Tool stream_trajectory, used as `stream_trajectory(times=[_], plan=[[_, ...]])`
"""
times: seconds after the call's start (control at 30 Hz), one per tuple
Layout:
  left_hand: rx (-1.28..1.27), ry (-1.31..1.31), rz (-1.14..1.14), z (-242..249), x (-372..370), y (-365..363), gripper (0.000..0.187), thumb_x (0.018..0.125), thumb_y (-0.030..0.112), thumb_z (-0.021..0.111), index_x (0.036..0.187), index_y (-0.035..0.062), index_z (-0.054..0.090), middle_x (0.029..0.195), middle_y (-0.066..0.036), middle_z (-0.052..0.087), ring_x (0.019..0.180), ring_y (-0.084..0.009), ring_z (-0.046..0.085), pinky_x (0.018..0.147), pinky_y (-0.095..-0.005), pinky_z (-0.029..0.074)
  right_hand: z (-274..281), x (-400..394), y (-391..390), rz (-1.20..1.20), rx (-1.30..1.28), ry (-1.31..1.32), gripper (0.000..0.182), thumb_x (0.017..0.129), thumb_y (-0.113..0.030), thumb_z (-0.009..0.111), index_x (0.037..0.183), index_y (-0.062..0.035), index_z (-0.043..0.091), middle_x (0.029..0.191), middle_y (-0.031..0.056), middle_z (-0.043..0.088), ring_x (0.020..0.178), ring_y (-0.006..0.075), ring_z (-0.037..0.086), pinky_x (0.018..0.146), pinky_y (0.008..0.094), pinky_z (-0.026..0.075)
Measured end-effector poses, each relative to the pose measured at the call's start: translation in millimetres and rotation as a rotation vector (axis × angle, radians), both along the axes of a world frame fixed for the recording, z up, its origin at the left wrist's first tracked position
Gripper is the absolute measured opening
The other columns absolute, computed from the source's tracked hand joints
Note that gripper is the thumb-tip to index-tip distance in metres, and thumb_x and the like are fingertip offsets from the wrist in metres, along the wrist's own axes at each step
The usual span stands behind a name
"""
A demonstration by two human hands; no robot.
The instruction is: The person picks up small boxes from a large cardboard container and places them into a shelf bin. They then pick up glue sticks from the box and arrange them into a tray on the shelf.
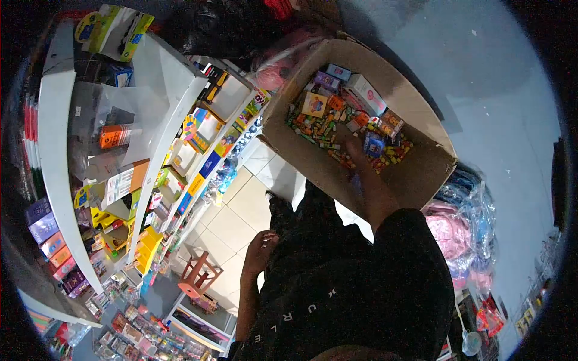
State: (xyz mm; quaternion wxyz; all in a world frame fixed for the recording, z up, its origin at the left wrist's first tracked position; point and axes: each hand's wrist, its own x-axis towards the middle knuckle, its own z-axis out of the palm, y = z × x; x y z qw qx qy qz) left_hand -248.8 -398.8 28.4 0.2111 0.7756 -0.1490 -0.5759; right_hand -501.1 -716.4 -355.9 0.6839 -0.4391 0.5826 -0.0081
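A large cardboard box [421, 147] stands tilted in view in front of me. Many small orange, green and yellow pieces [322, 129] lie loose inside it, too small to name. Among them are a white carton [365, 95], a purple box [326, 82], a cream box [314, 104] and a dark blue packet [374, 145]. My right hand [352, 141] reaches down into the box, over the small pieces. Its fingers are dark and blend with the contents. Beside my dark trousers, my left hand [261, 248] hangs low with its fingers curled, and nothing shows in it.
White shelves [57, 132] with packaged goods rise on the left. A small reddish-brown wooden stool [200, 275] stands on the tiled floor [224, 231]. Plastic-wrapped pink bags [448, 234] lie right of the box. Small packs [141, 337] cover the lower left.
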Motion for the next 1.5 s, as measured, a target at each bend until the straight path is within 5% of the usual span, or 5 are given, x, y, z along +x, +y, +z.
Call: stream_trajectory(times=[0.37, 0.63, 1.0, 1.27, 1.5], plan=[[-0.014, 0.057, 0.042, -11, -8, 18, 0.03, 0.094, 0.024, 0.063, 0.116, 0.0044, 0.059, 0.103, -0.005, 0.066, 0.094, -0.0152, 0.062, 0.081, -0.0297, 0.049, 27, 90, -11, 0.356, -0.619, 0.342, 0.028, 0.096, -0.031, 0.054, 0.093, -0.0032, 0.055, 0.087, 0.0115, 0.056, 0.078, 0.0237, 0.053, 0.07, 0.0411, 0.045], [-0.038, 0.028, 0.099, -12, -4, 18, 0.032, 0.093, 0.024, 0.065, 0.117, 0.0033, 0.059, 0.102, -0.007, 0.066, 0.094, -0.0156, 0.062, 0.082, -0.0303, 0.049, 56, 25, 3, -0.279, 0.419, -0.638, 0.039, 0.096, -0.036, 0.054, 0.068, -0.009, 0.051, 0.074, 0.006, 0.05, 0.062, 0.0191, 0.044, 0.059, 0.0363, 0.039], [0.0, -0.002, 0.102, -9, -11, 18, 0.032, 0.093, 0.027, 0.065, 0.115, 0.0038, 0.06, 0.101, -0.01, 0.066, 0.093, -0.0184, 0.063, 0.08, -0.032, 0.05, 94, 101, -10, 0.54, -0.704, 0.159, 0.034, 0.096, -0.034, 0.053, 0.098, -0.0035, 0.067, 0.089, 0.0134, 0.067, 0.082, 0.0264, 0.067, 0.066, 0.0443, 0.053], [-0.001, -0.001, 0.107, -16, -13, 27, 0.032, 0.093, 0.026, 0.066, 0.115, 0.0045, 0.06, 0.103, -0.007, 0.067, 0.094, -0.0178, 0.063, 0.081, -0.0321, 0.05, 122, 110, -51, 1.357, -0.565, 0.616, 0.033, 0.094, -0.031, 0.054, 0.109, -0.0035, 0.065, 0.095, 0.0117, 0.067, 0.086, 0.0278, 0.067, 0.066, 0.0473, 0.054], [0.011, -0.03, 0.082, -16, -12, 32, 0.034, 0.092, 0.028, 0.066, 0.116, 0.0044, 0.061, 0.104, -0.008, 0.067, 0.096, -0.0173, 0.062, 0.082, -0.0319, 0.049, 118, 117, -45, 0.79, -0.658, 0.557, 0.046, 0.094, -0.04, 0.054, 0.123, -0.0037, 0.054, 0.091, 0.0142, 0.066, 0.078, 0.0287, 0.066, 0.067, 0.048, 0.055]])
